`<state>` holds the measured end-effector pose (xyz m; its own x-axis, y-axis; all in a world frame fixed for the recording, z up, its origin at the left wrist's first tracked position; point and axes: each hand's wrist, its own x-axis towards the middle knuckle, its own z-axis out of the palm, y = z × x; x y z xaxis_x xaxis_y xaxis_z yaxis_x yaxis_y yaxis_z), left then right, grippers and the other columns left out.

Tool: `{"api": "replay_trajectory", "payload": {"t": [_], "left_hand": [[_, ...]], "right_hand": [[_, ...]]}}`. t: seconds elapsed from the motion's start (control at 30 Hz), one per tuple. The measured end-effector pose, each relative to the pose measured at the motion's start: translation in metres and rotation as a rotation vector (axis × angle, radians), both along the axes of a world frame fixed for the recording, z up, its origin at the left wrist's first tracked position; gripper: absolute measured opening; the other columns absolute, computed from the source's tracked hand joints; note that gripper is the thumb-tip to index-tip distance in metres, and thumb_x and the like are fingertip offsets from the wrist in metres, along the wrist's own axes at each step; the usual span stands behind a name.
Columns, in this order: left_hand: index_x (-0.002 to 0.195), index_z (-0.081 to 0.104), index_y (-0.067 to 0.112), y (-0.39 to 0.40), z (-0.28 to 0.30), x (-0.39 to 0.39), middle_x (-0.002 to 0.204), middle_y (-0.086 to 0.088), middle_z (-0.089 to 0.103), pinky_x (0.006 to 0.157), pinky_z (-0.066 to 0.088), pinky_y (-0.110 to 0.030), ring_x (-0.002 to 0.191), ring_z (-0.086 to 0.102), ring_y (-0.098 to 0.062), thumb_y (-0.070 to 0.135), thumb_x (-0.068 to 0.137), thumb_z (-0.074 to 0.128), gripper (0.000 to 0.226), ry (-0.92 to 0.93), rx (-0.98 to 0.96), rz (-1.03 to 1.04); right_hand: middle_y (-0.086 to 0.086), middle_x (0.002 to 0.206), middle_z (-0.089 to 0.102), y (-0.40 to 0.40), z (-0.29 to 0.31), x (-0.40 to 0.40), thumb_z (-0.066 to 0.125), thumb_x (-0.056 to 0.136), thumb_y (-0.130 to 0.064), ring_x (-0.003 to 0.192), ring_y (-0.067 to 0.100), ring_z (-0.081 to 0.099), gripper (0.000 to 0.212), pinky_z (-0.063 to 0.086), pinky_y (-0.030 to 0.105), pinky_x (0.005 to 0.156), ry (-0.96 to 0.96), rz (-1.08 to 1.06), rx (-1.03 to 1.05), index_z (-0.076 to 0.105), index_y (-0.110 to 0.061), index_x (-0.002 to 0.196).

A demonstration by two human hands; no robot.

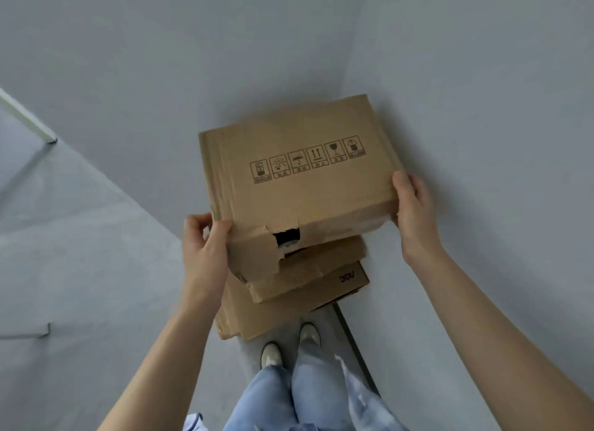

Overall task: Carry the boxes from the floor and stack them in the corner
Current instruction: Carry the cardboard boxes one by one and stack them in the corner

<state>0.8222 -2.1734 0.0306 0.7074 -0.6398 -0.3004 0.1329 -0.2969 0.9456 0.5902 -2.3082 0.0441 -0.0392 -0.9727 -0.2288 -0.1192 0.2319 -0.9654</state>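
Note:
A brown cardboard box (299, 186) with a row of handling symbols printed on top sits uppermost on a stack in the corner; its near edge is torn open. My left hand (204, 247) grips its near left corner, thumb on top. My right hand (413, 212) holds its right side, fingers wrapped over the edge. Under it lies a flatter box (308, 270), and below that a larger box (289, 305) with dark lettering. The lowest part of the stack is hidden.
Two pale walls meet behind the stack. My feet (291, 347) stand right in front of it on the grey floor. A dark strip (353, 344) runs along the right wall's base. A white rail (29, 119) crosses the upper left.

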Motion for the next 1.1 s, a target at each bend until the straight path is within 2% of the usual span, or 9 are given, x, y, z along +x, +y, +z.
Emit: {"api": "replay_trajectory", "payload": {"t": [0.07,0.17,0.27,0.37,0.43,0.57,0.7,0.9,1.1], "left_hand": [[0.108,0.052,0.011,-0.017,-0.008,-0.001,0.096,0.005,0.056,0.07,0.042,-0.024,0.087,0.053,-0.009,0.017,0.094,0.052,0.016,0.005,0.05,-0.003],[0.114,0.048,0.015,-0.032,-0.014,-0.007,0.101,0.011,0.055,0.069,0.042,-0.018,0.092,0.054,0.002,0.015,0.094,0.052,0.02,0.014,0.085,0.013],[0.121,0.045,0.019,-0.038,-0.016,-0.014,0.106,0.014,0.053,0.071,0.042,-0.018,0.098,0.052,0.003,0.019,0.097,0.049,0.024,0.04,0.102,0.019],[0.129,0.04,0.022,-0.043,-0.022,-0.019,0.113,0.011,0.052,0.071,0.041,-0.022,0.1,0.05,0.001,0.029,0.1,0.043,0.029,0.112,0.138,0.04],[0.137,0.039,0.025,-0.047,-0.025,-0.021,0.123,0.008,0.052,0.074,0.041,-0.022,0.102,0.05,0.002,0.035,0.1,0.042,0.039,0.144,0.149,0.056],[0.138,0.044,0.027,-0.064,-0.023,-0.019,0.12,0.009,0.056,0.072,0.043,-0.021,0.1,0.053,-0.001,0.039,0.099,0.043,0.041,0.146,0.152,0.08],[0.133,0.049,0.03,-0.085,-0.02,-0.011,0.113,0.013,0.059,0.084,0.046,-0.032,0.106,0.057,-0.011,0.045,0.095,0.043,0.041,0.106,0.182,0.082],[0.132,0.047,0.021,-0.102,-0.015,-0.001,0.112,0.01,0.059,0.072,0.046,-0.025,0.097,0.057,-0.006,0.038,0.097,0.047,0.039,0.172,0.159,0.084],[0.135,0.047,0.016,-0.101,-0.01,0.005,0.116,0.006,0.061,0.071,0.046,-0.023,0.097,0.059,-0.006,0.037,0.097,0.05,0.044,0.123,0.159,0.058]], "right_hand": [[-0.007,0.121,0.061,-0.022,-0.013,0.001,0.053,0.096,-0.042,0.108,0.004,0.059,0.041,0.048,0.021,0.087,-0.002,0.043,0.035,0.052,-0.021,0.131],[-0.003,0.131,0.057,-0.038,-0.028,0.002,0.056,0.094,-0.043,0.107,0.003,0.057,0.045,0.045,0.018,0.084,0.013,0.07,0.141,0.047,-0.023,0.133],[0.002,0.141,0.049,-0.039,-0.036,-0.003,0.054,0.09,-0.055,0.113,0.013,0.05,0.069,0.041,0.032,0.1,0.068,0.012,0.332,0.036,-0.017,0.145],[0.015,0.14,0.044,-0.037,-0.037,-0.005,0.057,0.08,-0.067,0.12,0.033,0.048,0.091,0.039,0.049,0.107,-0.246,0.002,0.724,0.027,-0.014,0.148],[0.026,0.137,0.044,-0.038,-0.04,-0.002,0.059,0.076,-0.069,0.125,0.041,0.046,0.098,0.033,0.055,0.111,-0.478,0.013,0.854,0.028,-0.007,0.145],[0.022,0.123,0.054,-0.054,-0.041,0.009,0.06,0.08,-0.063,0.115,0.035,0.056,0.088,0.036,0.054,0.11,-0.522,-0.011,0.804,0.035,-0.005,0.141],[0.019,0.124,0.054,-0.078,-0.038,0.02,0.061,0.082,-0.061,0.115,0.035,0.055,0.085,0.038,0.055,0.108,-0.492,0.027,0.77,0.033,-0.009,0.144],[0.016,0.114,0.052,-0.093,-0.037,0.029,0.055,0.087,-0.06,0.114,0.037,0.055,0.075,0.039,0.055,0.107,-0.403,0.05,0.741,0.03,-0.016,0.143],[0.022,0.134,0.047,-0.085,-0.037,0.021,0.058,0.079,-0.069,0.124,0.038,0.049,0.096,0.039,0.053,0.107,-0.403,0.091,0.755,0.024,-0.013,0.15]]}}
